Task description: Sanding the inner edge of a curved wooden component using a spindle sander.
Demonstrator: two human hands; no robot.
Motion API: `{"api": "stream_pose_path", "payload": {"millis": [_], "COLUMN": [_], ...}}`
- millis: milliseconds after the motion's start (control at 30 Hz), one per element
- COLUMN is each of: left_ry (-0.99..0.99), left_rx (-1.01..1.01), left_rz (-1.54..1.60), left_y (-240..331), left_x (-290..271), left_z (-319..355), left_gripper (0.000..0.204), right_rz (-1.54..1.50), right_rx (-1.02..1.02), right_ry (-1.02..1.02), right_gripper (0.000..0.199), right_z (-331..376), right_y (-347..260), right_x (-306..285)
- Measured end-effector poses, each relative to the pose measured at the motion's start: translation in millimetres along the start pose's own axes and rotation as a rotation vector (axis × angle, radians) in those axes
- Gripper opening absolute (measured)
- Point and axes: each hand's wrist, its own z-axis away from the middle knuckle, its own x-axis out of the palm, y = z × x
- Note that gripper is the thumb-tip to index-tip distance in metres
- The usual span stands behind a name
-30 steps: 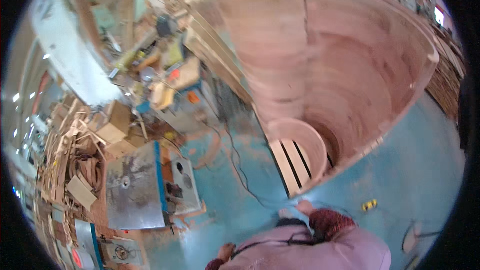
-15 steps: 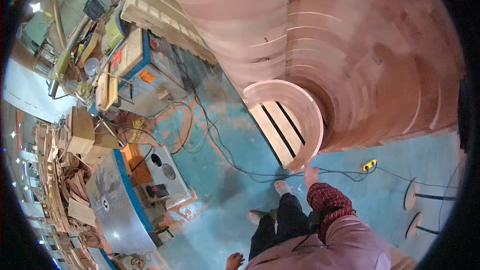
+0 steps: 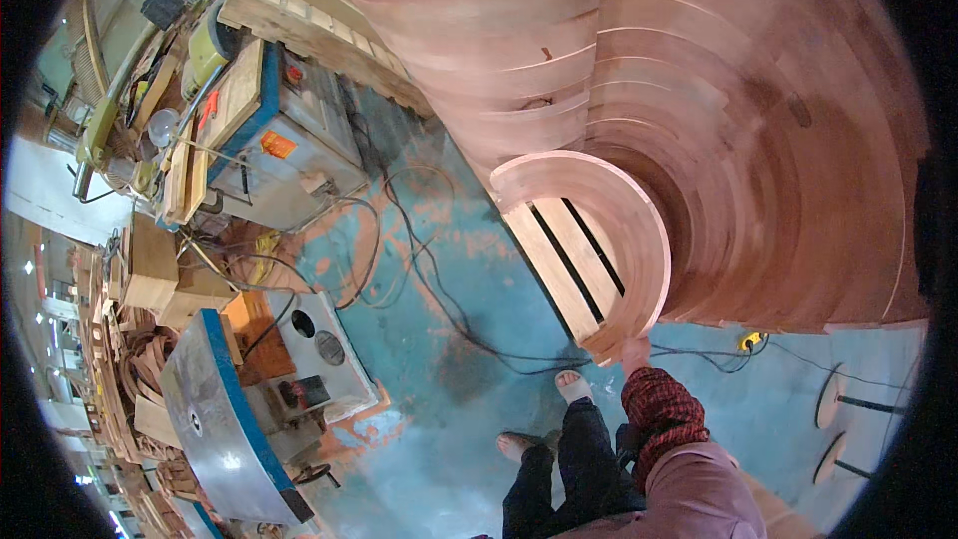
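At four o'clock, the right hand (image 3: 636, 351) meets the near end of a curved wooden wall (image 3: 651, 240).

From five o'clock the forearm, in a dark red patterned sleeve (image 3: 664, 414), reaches up and slightly left; I cannot tell whether its fingers clamp the wood or merely rest against it, and the left hand is out of view, its fingers untellable. Open toward eight o'clock, the wall curves around pale slats (image 3: 574, 250) set with dark gaps, just off the middle toward three. Beyond, toward two, a large reddish wooden shell (image 3: 738, 130) sweeps around the wall's far side. Farther out, a metal-topped table (image 3: 215, 409) stands at eight, tan boxes (image 3: 150, 274) at nine, contents hidden, and a grey cabinet (image 3: 319, 160) at ten.
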Motion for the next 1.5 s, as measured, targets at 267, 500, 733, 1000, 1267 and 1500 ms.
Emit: {"api": "stream_pose_path", "payload": {"millis": [267, 500, 733, 1000, 1267, 1500], "left_ry": [-0.029, -0.032, 0.202, 0.663, 0.982, 1.156], "left_rx": [0.004, 0.113, 0.374, 1.036, 1.334, 1.382], "left_rz": [0.1, 0.134, 0.106, 0.167, 0.622, 0.898], "left_y": [63, 115, 146, 294, 253, 137], "left_x": [28, 46, 22, -101, -250, -363], "left_z": [24, 29, 41, 130, 303, 381], "left_gripper": [0.05, 0.055, 0.036, 0.054, 0.041, 0.035], "right_rz": [0.217, 0.325, 0.049, 0.544, 0.861, 1.013], "right_rx": [-0.167, 0.001, 0.142, 0.001, -0.124, -0.175], "right_ry": [0.119, 0.026, -0.325, -0.915, -1.388, -1.665], "right_gripper": [0.03, 0.025, 0.029, 0.042, 0.041, 0.052], "right_z": [108, 102, 268, 372, 528, 599], "right_y": [-106, -75, -148, -239, -285, -293], "right_x": [7, -25, -77, -130, -71, 27]}}
